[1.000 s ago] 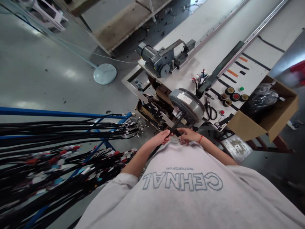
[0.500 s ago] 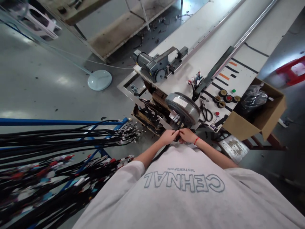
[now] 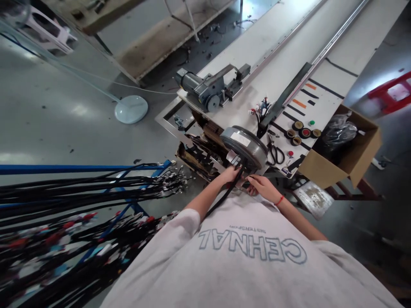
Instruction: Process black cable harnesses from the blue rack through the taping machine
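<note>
My left hand (image 3: 230, 174) is closed around a black cable bundle (image 3: 224, 196) that runs down along my shirt's left side. Just right of it is my right hand (image 3: 257, 184), its fingertips pressed together; what they pinch, if anything, is too small to make out. Both hands are directly below the round grey machine (image 3: 245, 145), which has a white label and a small metal fitting. Connector ends of a harness (image 3: 261, 109) lie on the bench behind the machine.
Scissors (image 3: 275, 154), tape rolls (image 3: 296, 132) and an open cardboard box (image 3: 362, 149) are at the right. A motor unit (image 3: 205, 90) sits on the bench. Cables hang from a blue rack (image 3: 64, 169) at the left; a metal-topped stool (image 3: 314, 199) stands lower right.
My right hand has moved right and slightly down, apart from my left hand. My left hand has shifted slightly up and left, and the black bundle shows more.
</note>
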The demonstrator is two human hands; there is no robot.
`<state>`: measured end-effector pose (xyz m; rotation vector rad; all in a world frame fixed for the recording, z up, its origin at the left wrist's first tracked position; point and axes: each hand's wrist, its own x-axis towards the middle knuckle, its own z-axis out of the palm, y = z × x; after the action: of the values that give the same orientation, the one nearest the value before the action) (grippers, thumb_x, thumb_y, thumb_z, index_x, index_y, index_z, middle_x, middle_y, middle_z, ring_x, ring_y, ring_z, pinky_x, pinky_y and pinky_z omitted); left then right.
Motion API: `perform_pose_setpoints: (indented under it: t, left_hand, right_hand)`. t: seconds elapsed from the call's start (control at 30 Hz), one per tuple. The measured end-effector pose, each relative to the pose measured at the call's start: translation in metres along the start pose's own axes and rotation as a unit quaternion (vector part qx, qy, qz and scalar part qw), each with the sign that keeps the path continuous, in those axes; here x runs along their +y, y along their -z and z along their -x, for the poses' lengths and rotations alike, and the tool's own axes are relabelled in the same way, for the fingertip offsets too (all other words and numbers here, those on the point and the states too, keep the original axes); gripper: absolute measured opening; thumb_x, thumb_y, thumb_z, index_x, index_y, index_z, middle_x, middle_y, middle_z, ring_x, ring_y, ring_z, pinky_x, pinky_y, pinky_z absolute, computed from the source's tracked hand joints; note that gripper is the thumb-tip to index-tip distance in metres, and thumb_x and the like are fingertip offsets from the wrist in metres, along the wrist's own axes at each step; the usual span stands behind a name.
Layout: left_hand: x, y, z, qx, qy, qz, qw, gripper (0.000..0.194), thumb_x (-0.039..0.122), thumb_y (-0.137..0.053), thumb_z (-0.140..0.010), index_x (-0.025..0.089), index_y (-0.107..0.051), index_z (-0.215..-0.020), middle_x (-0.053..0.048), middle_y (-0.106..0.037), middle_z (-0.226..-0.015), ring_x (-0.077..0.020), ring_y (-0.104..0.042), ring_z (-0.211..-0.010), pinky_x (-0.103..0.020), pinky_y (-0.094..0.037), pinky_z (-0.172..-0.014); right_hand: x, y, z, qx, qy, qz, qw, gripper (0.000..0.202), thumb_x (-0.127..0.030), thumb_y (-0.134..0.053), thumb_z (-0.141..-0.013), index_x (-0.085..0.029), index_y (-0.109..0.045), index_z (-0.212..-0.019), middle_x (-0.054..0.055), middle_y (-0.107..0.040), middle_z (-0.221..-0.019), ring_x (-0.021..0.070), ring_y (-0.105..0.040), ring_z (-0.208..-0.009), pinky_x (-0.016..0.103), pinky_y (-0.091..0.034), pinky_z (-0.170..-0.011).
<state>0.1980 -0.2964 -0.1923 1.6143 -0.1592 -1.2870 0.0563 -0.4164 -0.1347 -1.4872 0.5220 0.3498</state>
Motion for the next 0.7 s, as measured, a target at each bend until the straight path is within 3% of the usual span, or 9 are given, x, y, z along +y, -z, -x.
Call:
perform_pose_setpoints:
  t: [0.1,0.17,0.23,0.33,0.43,0.57,0.7]
  left_hand:
    - [0.004,0.028,0.042,0.047,-0.089,-0.158,0.982,0.041,0.056,-0.06,-0.078,0.015,-0.063,-0.086,-0.007,-0.068,-0.084,-0.0227,-0.062,-0.087,-0.034,-0.046,-0.085]
    - [0.004,0.036,0.072,0.048,-0.142,-0.115,0.982,0.047,0.059,-0.054,-0.082,0.016,-0.061,-0.102,-0.009,-0.068,-0.1,-0.0221,-0.061,-0.097,-0.035,-0.044,-0.092]
    - [0.003,0.03,0.094,0.024,-0.151,0.004,0.988,0.054,0.062,-0.048,-0.084,0.017,-0.056,-0.112,-0.01,-0.066,-0.111,-0.0211,-0.061,-0.1,-0.035,-0.045,-0.092]
    - [-0.002,0.006,0.11,-0.013,-0.066,0.188,0.98,0.059,0.065,-0.037,-0.088,0.017,-0.053,-0.118,-0.01,-0.067,-0.104,-0.02,-0.064,-0.085,-0.035,-0.05,-0.079]
    - [-0.008,-0.004,0.116,-0.039,0.038,0.293,0.955,0.053,0.059,-0.035,-0.092,0.015,-0.057,-0.112,-0.008,-0.068,-0.086,-0.0174,-0.063,-0.071,-0.033,-0.051,-0.07]
    - [-0.012,0.014,0.123,-0.012,0.129,0.35,0.928,0.041,0.052,-0.045,-0.091,0.014,-0.061,-0.098,-0.005,-0.064,-0.072,-0.0132,-0.058,-0.059,-0.027,-0.049,-0.06]
    - [-0.009,0.032,0.127,-0.009,0.182,0.372,0.91,0.043,0.048,-0.036,-0.095,0.015,-0.059,-0.081,0.001,-0.053,-0.056,-0.0062,-0.039,-0.039,-0.02,-0.035,-0.041]
  right_hand:
    - [-0.014,0.003,0.01,-0.009,0.002,-0.003,1.0,0.047,-0.056,-0.048,-0.088,-0.014,-0.058,-0.109,0.003,-0.067,-0.07,0.0131,-0.061,-0.053,0.023,-0.05,-0.052]
    - [-0.024,-0.001,0.012,-0.056,0.002,-0.005,0.998,0.053,-0.059,-0.048,-0.088,-0.014,-0.056,-0.116,0.004,-0.067,-0.072,0.0122,-0.06,-0.051,0.022,-0.048,-0.049]
    - [-0.033,-0.009,0.011,-0.131,0.011,-0.01,0.991,0.059,-0.062,-0.046,-0.087,-0.015,-0.053,-0.122,0.004,-0.067,-0.073,0.0121,-0.059,-0.049,0.022,-0.046,-0.047]
    - [-0.046,-0.022,0.005,-0.181,0.032,0.025,0.983,0.061,-0.061,-0.04,-0.09,-0.017,-0.05,-0.131,0.002,-0.066,-0.071,0.0117,-0.056,-0.046,0.022,-0.044,-0.045]
    - [-0.056,-0.034,-0.001,-0.169,0.064,0.18,0.967,0.055,-0.053,-0.04,-0.094,-0.02,-0.047,-0.138,0.0,-0.065,-0.065,0.0119,-0.056,-0.05,0.022,-0.043,-0.052]
    - [-0.062,-0.055,-0.005,-0.158,0.128,0.409,0.889,0.052,-0.047,-0.045,-0.094,-0.026,-0.045,-0.142,0.003,-0.07,-0.078,0.017,-0.062,-0.069,0.024,-0.042,-0.067]
    - [-0.066,-0.079,-0.004,-0.125,0.136,0.519,0.835,0.06,-0.055,-0.041,-0.093,-0.029,-0.036,-0.147,0.008,-0.071,-0.088,0.0219,-0.064,-0.078,0.027,-0.04,-0.07]
